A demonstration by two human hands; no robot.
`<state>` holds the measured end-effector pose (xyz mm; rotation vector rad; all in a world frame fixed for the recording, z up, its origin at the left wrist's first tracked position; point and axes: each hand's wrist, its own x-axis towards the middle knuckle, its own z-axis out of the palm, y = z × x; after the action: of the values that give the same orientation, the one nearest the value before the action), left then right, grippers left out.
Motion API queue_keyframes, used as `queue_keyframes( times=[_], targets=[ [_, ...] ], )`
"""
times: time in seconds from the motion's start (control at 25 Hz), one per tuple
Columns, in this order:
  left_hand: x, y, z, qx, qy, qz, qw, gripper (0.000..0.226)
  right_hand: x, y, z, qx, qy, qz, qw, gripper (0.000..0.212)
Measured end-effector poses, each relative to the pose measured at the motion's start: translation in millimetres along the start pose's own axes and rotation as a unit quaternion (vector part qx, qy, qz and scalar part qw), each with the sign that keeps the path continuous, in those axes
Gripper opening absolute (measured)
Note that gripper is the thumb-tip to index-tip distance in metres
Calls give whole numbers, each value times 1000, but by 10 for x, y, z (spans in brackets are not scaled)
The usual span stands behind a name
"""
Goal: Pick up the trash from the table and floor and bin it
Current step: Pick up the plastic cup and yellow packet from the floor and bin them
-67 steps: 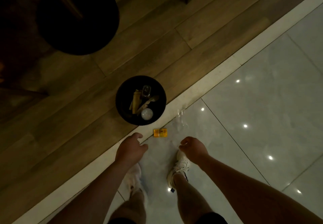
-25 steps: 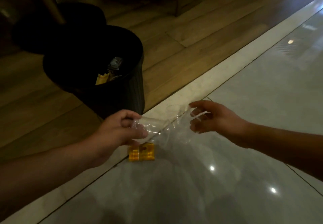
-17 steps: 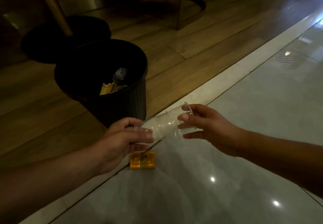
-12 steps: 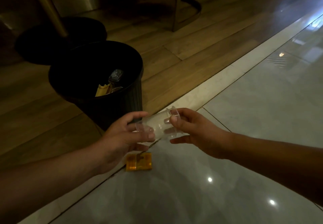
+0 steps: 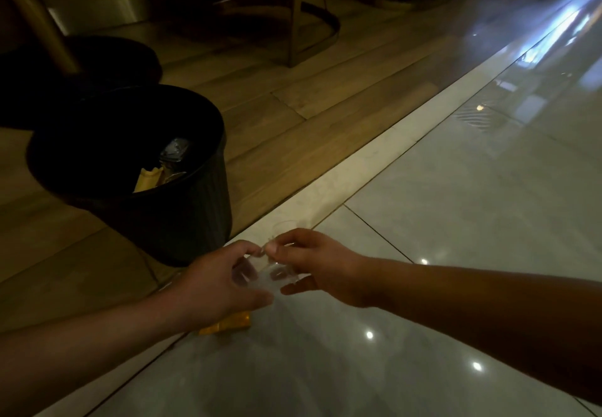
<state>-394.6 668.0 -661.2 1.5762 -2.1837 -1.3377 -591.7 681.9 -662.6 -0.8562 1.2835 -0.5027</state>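
Head view, dim light. Both hands meet low over the glossy tiled floor (image 5: 456, 205), just in front of the black waste bin (image 5: 182, 218).

Left hand (image 5: 218, 283): fingers curled around one end of a clear plastic cup (image 5: 270, 275), thumb under it, forefinger over the top. Right hand (image 5: 319, 267): thumb and forefinger pinch the cup's other end at its upper edge; the remaining fingers curl beneath it. The fingertips of the two hands nearly touch above the cup. The cup lies on its side between the hands, off the floor, and looks squashed short; its exact outline is hard to make out because it is transparent.

An orange wrapper (image 5: 228, 324) lies on the tile directly below the left wrist, partly hidden by it, near the bin's base.

The bin stands on the wooden plank floor (image 5: 293, 143) beside the pale border strip. Inside it: a yellow wrapper (image 5: 148, 179) and a crumpled silvery piece (image 5: 176, 149).
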Motion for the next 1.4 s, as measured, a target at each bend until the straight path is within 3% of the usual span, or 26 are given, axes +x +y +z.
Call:
queue_keyframes(
  times=[0.12, 0.2, 0.32, 0.36, 0.48, 0.6, 0.76, 0.92, 1.12, 1.4],
  targets=[
    [85, -13, 31, -4, 4, -17, 1000, 59, 118, 116, -193, -10, 17, -14, 1000, 60],
    [132, -51, 41, -24, 6, -39, 999, 56, 253, 195, -382, -92, 116, -33, 988, 55],
    [162, -69, 74, -80, 1, -76, 994, 47, 531, 274, -664, -368, 240, -25, 898, 62],
    [165, -68, 86, -102, -1, -87, 991, 43, 634, 273, -692, -420, 243, -18, 874, 68],
    [161, -75, 79, -176, -6, -111, 978, 50, 969, 313, -635, -441, 219, 14, 870, 82],
    [144, -117, 39, -237, 0, -132, 963, 66, 1152, 404, -528, -485, 192, 18, 853, 80],
    [123, -266, -1, -262, 15, -154, 953, 69, 1134, 414, -596, -426, 214, -26, 879, 47],
    [119, -459, 2, -202, -2, -168, 965, 53, 859, 387, -784, -254, 204, -46, 944, 7],
    [161, -483, 6, -122, -8, -173, 977, 57, 448, 159, -759, -172, 202, -148, 953, 6],
    [202, -298, -49, -80, 6, -156, 984, 62, 315, -39, -333, -132, 102, -163, 972, 7]
  ],
)
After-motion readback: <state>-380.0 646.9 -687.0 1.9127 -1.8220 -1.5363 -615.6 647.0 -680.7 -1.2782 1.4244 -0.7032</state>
